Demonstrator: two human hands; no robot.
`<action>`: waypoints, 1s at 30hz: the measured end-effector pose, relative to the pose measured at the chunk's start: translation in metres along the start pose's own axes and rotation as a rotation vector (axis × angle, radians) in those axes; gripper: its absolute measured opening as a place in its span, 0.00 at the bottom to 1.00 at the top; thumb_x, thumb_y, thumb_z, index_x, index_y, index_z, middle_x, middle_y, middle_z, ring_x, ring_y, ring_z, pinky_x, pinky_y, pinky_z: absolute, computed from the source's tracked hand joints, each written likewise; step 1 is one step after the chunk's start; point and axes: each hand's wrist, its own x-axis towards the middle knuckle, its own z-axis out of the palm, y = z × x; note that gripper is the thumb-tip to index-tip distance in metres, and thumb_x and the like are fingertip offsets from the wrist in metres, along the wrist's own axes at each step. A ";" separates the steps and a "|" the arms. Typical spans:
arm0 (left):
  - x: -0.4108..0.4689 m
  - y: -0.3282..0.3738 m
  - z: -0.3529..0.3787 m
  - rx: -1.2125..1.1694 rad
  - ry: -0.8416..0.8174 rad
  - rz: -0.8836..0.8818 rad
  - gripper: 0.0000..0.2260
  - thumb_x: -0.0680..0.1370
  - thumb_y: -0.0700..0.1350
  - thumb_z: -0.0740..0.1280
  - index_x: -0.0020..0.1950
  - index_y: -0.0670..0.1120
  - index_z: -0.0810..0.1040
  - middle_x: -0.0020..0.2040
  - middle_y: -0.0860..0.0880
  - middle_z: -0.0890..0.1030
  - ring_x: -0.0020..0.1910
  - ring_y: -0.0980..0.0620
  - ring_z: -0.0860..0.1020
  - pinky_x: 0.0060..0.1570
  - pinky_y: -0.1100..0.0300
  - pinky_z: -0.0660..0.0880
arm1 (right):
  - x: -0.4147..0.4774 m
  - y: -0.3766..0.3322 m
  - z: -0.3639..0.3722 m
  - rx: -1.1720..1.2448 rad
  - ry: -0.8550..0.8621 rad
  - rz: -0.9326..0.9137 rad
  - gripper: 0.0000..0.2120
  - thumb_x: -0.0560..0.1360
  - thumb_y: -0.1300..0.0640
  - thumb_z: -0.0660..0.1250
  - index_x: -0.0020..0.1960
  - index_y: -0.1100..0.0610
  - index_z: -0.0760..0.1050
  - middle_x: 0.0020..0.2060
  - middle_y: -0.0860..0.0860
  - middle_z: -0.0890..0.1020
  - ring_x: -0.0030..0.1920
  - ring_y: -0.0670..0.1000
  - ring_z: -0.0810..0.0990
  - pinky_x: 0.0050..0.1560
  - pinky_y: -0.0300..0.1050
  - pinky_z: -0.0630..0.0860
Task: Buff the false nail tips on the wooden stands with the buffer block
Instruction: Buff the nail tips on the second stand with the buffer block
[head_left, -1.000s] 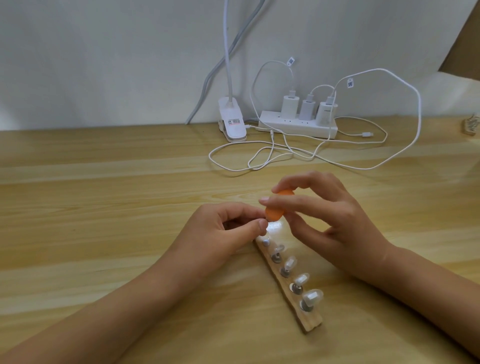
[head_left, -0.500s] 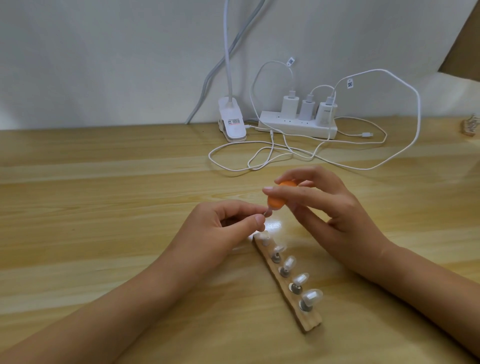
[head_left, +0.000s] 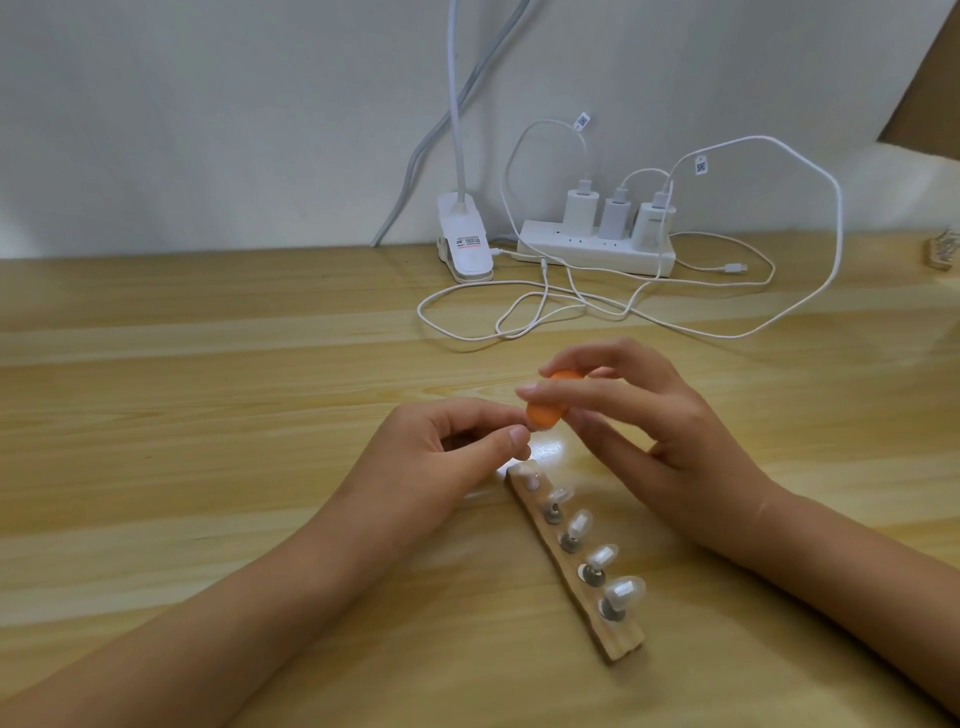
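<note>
the left hand (head_left: 441, 457) has thumb and forefinger pinched together, on what i cannot tell, right against the lower end of the one orange buffer block (head_left: 545, 410), which the right hand (head_left: 660, 431) grips in its fingertips. one wooden stand (head_left: 621, 642) lies on the counter (head_left: 208, 415) just below, between both hands, carrying five false nail tips (head_left: 604, 554) in a row.

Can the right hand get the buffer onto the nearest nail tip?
Probably yes: the right hand grips the buffer just beyond the far end of the stand, and nothing covers the nearest nail tip.
</note>
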 end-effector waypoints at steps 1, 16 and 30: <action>0.000 0.000 0.000 -0.005 -0.003 -0.002 0.05 0.75 0.45 0.71 0.46 0.54 0.86 0.42 0.54 0.86 0.44 0.61 0.82 0.44 0.73 0.73 | 0.001 0.002 -0.001 0.005 0.023 0.031 0.14 0.79 0.65 0.65 0.63 0.54 0.79 0.57 0.53 0.77 0.60 0.53 0.76 0.63 0.50 0.72; -0.001 0.004 0.001 0.025 0.000 0.000 0.07 0.76 0.42 0.70 0.42 0.53 0.85 0.41 0.50 0.85 0.42 0.58 0.80 0.43 0.69 0.73 | 0.000 -0.004 -0.001 -0.038 -0.002 -0.029 0.14 0.79 0.63 0.64 0.62 0.54 0.79 0.58 0.53 0.77 0.60 0.53 0.77 0.62 0.49 0.72; -0.003 0.002 0.000 0.008 0.003 -0.013 0.07 0.75 0.41 0.70 0.44 0.51 0.86 0.40 0.53 0.85 0.42 0.61 0.81 0.43 0.74 0.73 | 0.003 0.005 -0.005 0.192 0.113 0.220 0.14 0.78 0.66 0.65 0.61 0.57 0.80 0.53 0.49 0.79 0.60 0.50 0.77 0.63 0.40 0.70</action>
